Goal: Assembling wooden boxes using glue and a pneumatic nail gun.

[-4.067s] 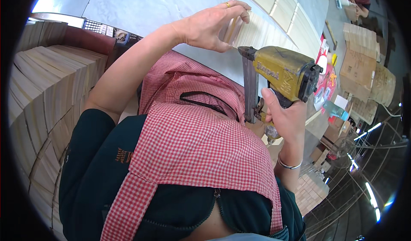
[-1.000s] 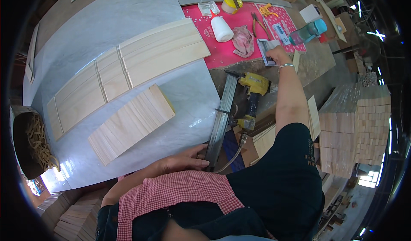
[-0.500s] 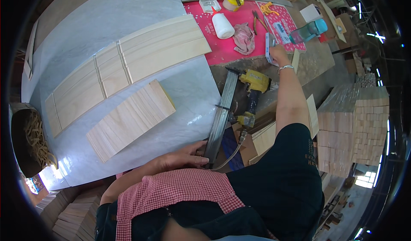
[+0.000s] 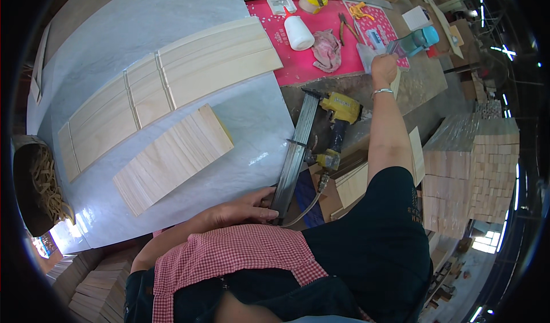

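the big grey marble-look worktable carries a long row of pale wooden boards and, nearer the person, a slanted stack of thin pale wood slats. along the table's right edge runs a long grey metal rail; the left hand lies flat at its near end, fingers stretched together and touching the rail, arm bent across the checked apron. just right of the rail rests a yellow nail gun (nobody holding it). the right arm reaches straight out, far from the body, its hand curled on a small pale object at the red mat; whether the fingers clamp it i cannot tell. a teal bottle lies just beyond that hand.
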`<state>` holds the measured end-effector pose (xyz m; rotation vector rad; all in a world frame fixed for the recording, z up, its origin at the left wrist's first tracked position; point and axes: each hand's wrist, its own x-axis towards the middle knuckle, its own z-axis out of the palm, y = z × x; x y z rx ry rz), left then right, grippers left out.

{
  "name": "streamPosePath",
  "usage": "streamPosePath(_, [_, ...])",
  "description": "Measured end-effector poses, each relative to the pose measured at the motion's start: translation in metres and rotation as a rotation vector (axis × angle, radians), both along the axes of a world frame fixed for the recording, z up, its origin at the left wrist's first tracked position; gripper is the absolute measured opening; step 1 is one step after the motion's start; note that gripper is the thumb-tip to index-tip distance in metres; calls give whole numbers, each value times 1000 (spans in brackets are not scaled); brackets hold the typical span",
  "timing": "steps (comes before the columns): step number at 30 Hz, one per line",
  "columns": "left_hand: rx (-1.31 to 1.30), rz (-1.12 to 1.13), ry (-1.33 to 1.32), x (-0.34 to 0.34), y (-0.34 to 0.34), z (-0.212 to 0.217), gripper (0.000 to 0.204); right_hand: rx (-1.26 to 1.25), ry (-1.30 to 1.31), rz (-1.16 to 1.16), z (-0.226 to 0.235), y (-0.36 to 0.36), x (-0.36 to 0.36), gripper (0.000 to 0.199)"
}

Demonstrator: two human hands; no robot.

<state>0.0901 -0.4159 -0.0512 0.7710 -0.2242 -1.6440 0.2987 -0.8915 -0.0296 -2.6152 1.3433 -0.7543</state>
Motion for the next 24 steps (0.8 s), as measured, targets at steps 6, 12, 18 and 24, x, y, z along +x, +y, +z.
streamPosePath(6, [2, 3, -2, 1, -1, -2, 94, -39, -38, 263, -17, -13, -5, 29])
streamPosePath(12, [-20, 19, 3, -2, -3, -5, 93, 251, 106, 588, -55, -11, -19, 28])
streamPosePath(18, [26, 69, -17, -5, -2, -1, 94, 438, 70, 445, -55, -19, -16, 30])
streamPosePath(24, [8, 62, 11, -2, 0, 13, 93, 119, 170, 519, -46, -28, -16, 26])
